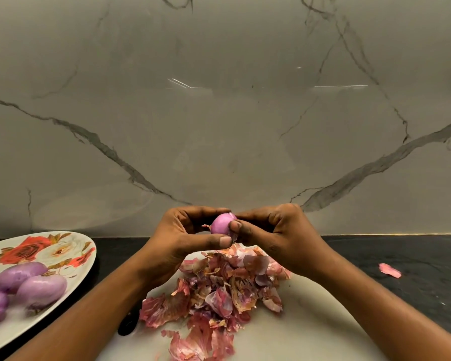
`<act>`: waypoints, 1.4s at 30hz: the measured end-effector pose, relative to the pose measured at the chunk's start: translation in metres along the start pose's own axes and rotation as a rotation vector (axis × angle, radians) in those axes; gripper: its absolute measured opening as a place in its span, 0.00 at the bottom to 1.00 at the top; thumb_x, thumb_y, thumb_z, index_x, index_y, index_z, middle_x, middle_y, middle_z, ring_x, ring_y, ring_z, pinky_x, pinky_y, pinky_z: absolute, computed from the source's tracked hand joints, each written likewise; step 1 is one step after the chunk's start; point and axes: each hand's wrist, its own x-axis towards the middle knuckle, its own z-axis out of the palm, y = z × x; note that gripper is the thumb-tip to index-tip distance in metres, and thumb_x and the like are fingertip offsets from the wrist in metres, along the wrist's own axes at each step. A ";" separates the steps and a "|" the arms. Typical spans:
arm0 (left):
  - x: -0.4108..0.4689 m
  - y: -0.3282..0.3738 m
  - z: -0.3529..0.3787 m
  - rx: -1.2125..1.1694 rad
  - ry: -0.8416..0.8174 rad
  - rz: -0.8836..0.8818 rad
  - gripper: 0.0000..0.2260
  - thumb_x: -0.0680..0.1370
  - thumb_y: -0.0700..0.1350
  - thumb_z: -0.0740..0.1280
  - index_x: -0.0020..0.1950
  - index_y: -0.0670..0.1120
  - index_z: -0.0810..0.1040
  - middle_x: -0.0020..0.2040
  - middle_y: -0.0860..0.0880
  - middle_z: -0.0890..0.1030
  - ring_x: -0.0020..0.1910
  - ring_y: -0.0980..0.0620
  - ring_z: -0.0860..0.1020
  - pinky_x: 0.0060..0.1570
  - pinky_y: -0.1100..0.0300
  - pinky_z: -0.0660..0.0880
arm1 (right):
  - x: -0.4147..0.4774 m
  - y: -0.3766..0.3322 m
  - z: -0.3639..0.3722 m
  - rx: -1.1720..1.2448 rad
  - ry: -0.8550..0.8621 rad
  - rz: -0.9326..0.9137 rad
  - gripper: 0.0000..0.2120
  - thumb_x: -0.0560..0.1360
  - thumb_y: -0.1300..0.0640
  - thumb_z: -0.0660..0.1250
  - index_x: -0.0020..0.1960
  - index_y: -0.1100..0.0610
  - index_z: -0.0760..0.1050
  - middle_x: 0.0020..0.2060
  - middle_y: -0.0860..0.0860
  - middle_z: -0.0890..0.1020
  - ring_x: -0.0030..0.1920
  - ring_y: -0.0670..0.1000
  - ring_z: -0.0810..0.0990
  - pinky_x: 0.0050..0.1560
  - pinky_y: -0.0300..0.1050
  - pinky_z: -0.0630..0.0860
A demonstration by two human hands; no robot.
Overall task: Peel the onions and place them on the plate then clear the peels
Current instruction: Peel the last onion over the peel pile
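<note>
A small purple onion is held in the air above the cutting board, between both hands. My left hand grips it from the left, thumb below and fingers over the top. My right hand pinches a thin strip of skin at the onion's right side between thumb and forefinger. Below lies a heap of pink and purple peels on the white cutting board. At the left, a flowered plate holds three peeled onions.
A single loose peel lies on the dark counter to the right of the board. A dark handle-like object shows by the board's left edge. The marble wall stands close behind.
</note>
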 end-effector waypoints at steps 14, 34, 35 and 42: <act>-0.003 0.000 0.006 0.148 0.002 0.034 0.24 0.65 0.36 0.83 0.61 0.43 0.86 0.56 0.46 0.88 0.58 0.45 0.86 0.57 0.52 0.84 | -0.006 -0.004 0.007 -0.242 0.031 -0.032 0.10 0.80 0.51 0.73 0.58 0.54 0.86 0.36 0.45 0.85 0.34 0.49 0.82 0.31 0.49 0.80; 0.002 -0.001 -0.002 -0.032 0.008 -0.003 0.22 0.67 0.35 0.79 0.61 0.42 0.86 0.57 0.40 0.87 0.56 0.41 0.86 0.53 0.55 0.83 | 0.001 0.000 -0.002 -0.162 -0.100 -0.167 0.24 0.79 0.59 0.75 0.74 0.50 0.76 0.66 0.42 0.78 0.67 0.44 0.78 0.64 0.41 0.80; 0.002 -0.001 -0.003 -0.038 0.007 -0.005 0.23 0.67 0.35 0.79 0.62 0.42 0.85 0.57 0.39 0.87 0.56 0.40 0.86 0.54 0.56 0.83 | 0.001 0.000 -0.003 -0.158 -0.076 -0.182 0.23 0.78 0.60 0.76 0.72 0.51 0.77 0.64 0.44 0.80 0.65 0.45 0.80 0.62 0.41 0.82; 0.003 0.000 -0.006 -0.051 0.010 -0.023 0.26 0.65 0.41 0.81 0.63 0.41 0.85 0.58 0.39 0.86 0.58 0.38 0.85 0.57 0.53 0.83 | 0.003 0.001 -0.005 -0.155 0.039 -0.236 0.10 0.76 0.59 0.78 0.56 0.55 0.85 0.51 0.46 0.84 0.54 0.46 0.85 0.54 0.40 0.84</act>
